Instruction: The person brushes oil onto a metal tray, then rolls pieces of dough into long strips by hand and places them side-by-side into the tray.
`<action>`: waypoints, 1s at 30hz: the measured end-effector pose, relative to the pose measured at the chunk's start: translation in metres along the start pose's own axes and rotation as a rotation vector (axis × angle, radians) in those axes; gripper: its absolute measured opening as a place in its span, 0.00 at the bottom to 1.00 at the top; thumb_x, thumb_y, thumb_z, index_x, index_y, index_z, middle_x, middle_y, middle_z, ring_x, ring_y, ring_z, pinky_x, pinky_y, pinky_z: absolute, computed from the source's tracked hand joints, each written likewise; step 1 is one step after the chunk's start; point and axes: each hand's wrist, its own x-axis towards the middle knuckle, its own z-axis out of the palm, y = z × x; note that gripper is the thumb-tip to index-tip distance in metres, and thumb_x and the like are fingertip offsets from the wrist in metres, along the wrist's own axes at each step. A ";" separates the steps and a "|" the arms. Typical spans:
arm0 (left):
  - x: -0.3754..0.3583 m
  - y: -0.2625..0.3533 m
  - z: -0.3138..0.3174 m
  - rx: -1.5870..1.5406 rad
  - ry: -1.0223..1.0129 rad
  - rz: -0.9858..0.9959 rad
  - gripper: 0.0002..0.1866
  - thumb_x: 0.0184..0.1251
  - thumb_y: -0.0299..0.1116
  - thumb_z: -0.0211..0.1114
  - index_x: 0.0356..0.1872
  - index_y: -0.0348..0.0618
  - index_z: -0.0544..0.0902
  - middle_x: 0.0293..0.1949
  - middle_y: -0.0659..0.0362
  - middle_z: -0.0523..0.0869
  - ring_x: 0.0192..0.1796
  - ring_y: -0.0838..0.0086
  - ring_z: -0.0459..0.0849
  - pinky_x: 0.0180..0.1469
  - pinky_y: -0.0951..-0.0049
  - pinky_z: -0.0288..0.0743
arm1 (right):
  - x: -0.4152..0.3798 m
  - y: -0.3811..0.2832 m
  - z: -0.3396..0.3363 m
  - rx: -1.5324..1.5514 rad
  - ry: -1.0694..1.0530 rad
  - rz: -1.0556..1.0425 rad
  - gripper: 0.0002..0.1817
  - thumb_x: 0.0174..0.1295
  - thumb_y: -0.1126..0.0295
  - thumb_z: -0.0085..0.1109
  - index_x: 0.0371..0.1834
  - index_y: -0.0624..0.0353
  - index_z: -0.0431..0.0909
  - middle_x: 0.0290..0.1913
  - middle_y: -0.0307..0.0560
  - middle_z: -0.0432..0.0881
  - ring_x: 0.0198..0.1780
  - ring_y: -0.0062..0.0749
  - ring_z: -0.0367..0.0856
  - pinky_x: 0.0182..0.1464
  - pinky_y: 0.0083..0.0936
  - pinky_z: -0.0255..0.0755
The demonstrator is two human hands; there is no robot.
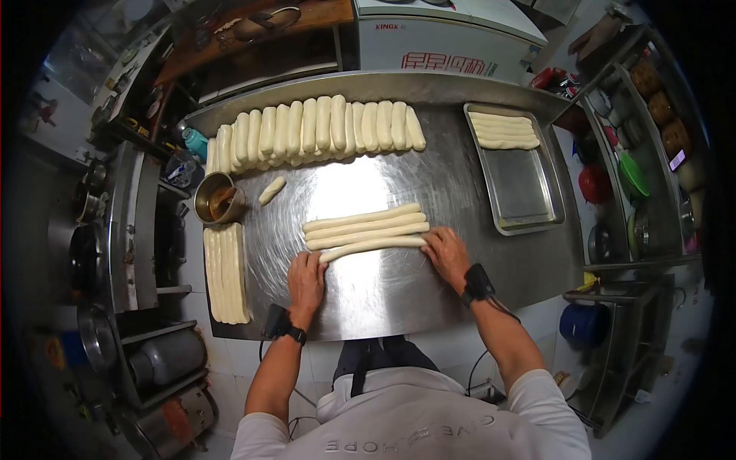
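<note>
Several long pale dough ropes lie side by side on the steel table in front of me. The nearest dough rope (373, 245) is slightly curved, and its ends are at my hands. My left hand (307, 277) has its fingers closed on the left end. At the right end, my right hand (446, 254) pinches the rope between thumb and fingers. Just beyond it, another dough rope (368, 234) lies almost parallel, close to the others. Both wrists wear black bands with small devices.
Thick dough rolls (307, 126) are piled along the table's back edge. A metal pot (205, 201) holding brown liquid and a brush stands left, near a small dough piece (272, 190). More dough strips (226, 276) lie front left. A metal tray (497, 188) at right carries several strips.
</note>
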 end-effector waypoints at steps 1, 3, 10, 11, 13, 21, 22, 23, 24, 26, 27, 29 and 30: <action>0.002 -0.001 0.002 -0.003 -0.006 -0.002 0.11 0.68 0.31 0.70 0.48 0.41 0.83 0.43 0.51 0.81 0.46 0.53 0.79 0.50 0.55 0.74 | 0.007 0.004 0.008 -0.008 0.053 0.038 0.15 0.58 0.71 0.73 0.48 0.58 0.83 0.48 0.49 0.81 0.50 0.47 0.81 0.54 0.41 0.77; 0.009 -0.004 0.006 -0.075 0.029 -0.034 0.12 0.65 0.29 0.72 0.48 0.40 0.83 0.42 0.50 0.81 0.46 0.52 0.79 0.52 0.55 0.74 | 0.014 0.009 0.015 -0.020 0.107 0.074 0.17 0.58 0.72 0.74 0.49 0.59 0.82 0.48 0.49 0.81 0.50 0.48 0.80 0.55 0.41 0.77; 0.014 -0.011 0.012 -0.351 0.006 -0.357 0.16 0.61 0.22 0.74 0.49 0.35 0.82 0.42 0.50 0.83 0.39 0.65 0.81 0.43 0.66 0.78 | 0.013 0.003 0.013 0.209 0.117 0.407 0.22 0.56 0.73 0.77 0.53 0.63 0.80 0.49 0.51 0.80 0.45 0.41 0.82 0.49 0.35 0.80; 0.016 -0.010 0.009 -0.416 0.025 -0.423 0.18 0.60 0.21 0.74 0.51 0.34 0.82 0.42 0.52 0.83 0.37 0.69 0.81 0.41 0.69 0.78 | 0.013 0.003 0.011 0.232 0.104 0.449 0.22 0.57 0.73 0.77 0.54 0.64 0.81 0.49 0.51 0.81 0.44 0.39 0.83 0.47 0.34 0.80; 0.020 -0.012 0.011 -0.488 0.045 -0.489 0.20 0.59 0.21 0.75 0.53 0.33 0.82 0.43 0.53 0.83 0.36 0.73 0.81 0.40 0.71 0.79 | 0.011 0.007 0.015 0.264 0.161 0.505 0.20 0.59 0.73 0.75 0.54 0.65 0.82 0.47 0.51 0.81 0.43 0.39 0.83 0.47 0.34 0.80; 0.030 -0.027 0.026 -0.553 -0.046 -0.666 0.31 0.62 0.24 0.71 0.67 0.23 0.75 0.48 0.47 0.80 0.46 0.66 0.81 0.53 0.67 0.79 | 0.042 0.011 0.035 0.297 0.113 0.645 0.16 0.71 0.65 0.62 0.54 0.66 0.85 0.44 0.53 0.86 0.42 0.38 0.86 0.49 0.33 0.79; 0.032 -0.026 0.025 -0.557 -0.049 -0.664 0.31 0.62 0.24 0.71 0.67 0.23 0.75 0.48 0.47 0.80 0.46 0.66 0.81 0.53 0.67 0.79 | 0.042 0.013 0.034 0.233 0.153 0.625 0.16 0.70 0.65 0.61 0.54 0.65 0.85 0.43 0.53 0.86 0.42 0.39 0.86 0.49 0.34 0.79; 0.032 -0.025 0.023 -0.546 0.002 -0.697 0.30 0.63 0.25 0.70 0.66 0.23 0.76 0.49 0.47 0.79 0.47 0.66 0.80 0.53 0.67 0.78 | 0.041 0.014 0.034 0.169 0.190 0.604 0.16 0.70 0.64 0.61 0.53 0.64 0.85 0.42 0.54 0.86 0.42 0.41 0.86 0.49 0.34 0.79; 0.033 -0.024 0.022 -0.534 0.053 -0.730 0.29 0.64 0.26 0.70 0.65 0.23 0.77 0.49 0.47 0.79 0.48 0.65 0.80 0.53 0.67 0.78 | 0.044 0.013 0.038 0.167 0.190 0.605 0.16 0.70 0.64 0.61 0.53 0.64 0.85 0.42 0.54 0.86 0.42 0.41 0.86 0.49 0.34 0.79; 0.037 -0.022 0.023 -0.429 -0.036 -0.618 0.29 0.65 0.28 0.69 0.66 0.23 0.76 0.50 0.47 0.78 0.48 0.65 0.79 0.54 0.67 0.77 | 0.052 0.009 0.048 0.172 0.248 0.612 0.14 0.68 0.66 0.62 0.49 0.63 0.86 0.41 0.58 0.86 0.42 0.52 0.85 0.48 0.43 0.78; 0.042 -0.022 0.023 -0.323 -0.119 -0.502 0.30 0.66 0.29 0.69 0.67 0.23 0.75 0.51 0.47 0.77 0.49 0.64 0.79 0.54 0.66 0.77 | 0.054 0.008 0.047 0.170 0.253 0.609 0.14 0.68 0.66 0.62 0.49 0.63 0.86 0.41 0.58 0.86 0.42 0.52 0.85 0.48 0.43 0.78; 0.046 -0.023 0.019 -0.419 -0.124 -0.567 0.31 0.66 0.29 0.69 0.68 0.23 0.74 0.51 0.46 0.77 0.49 0.63 0.78 0.55 0.65 0.76 | 0.058 0.009 0.043 0.147 0.141 0.567 0.16 0.68 0.64 0.64 0.51 0.65 0.86 0.41 0.57 0.86 0.40 0.45 0.86 0.47 0.37 0.79; 0.046 -0.023 0.016 -0.512 -0.137 -0.638 0.32 0.66 0.29 0.68 0.69 0.23 0.73 0.51 0.45 0.77 0.50 0.61 0.78 0.57 0.64 0.75 | 0.064 0.008 0.034 0.143 0.148 0.565 0.16 0.68 0.64 0.64 0.51 0.65 0.86 0.41 0.57 0.86 0.40 0.45 0.86 0.47 0.37 0.79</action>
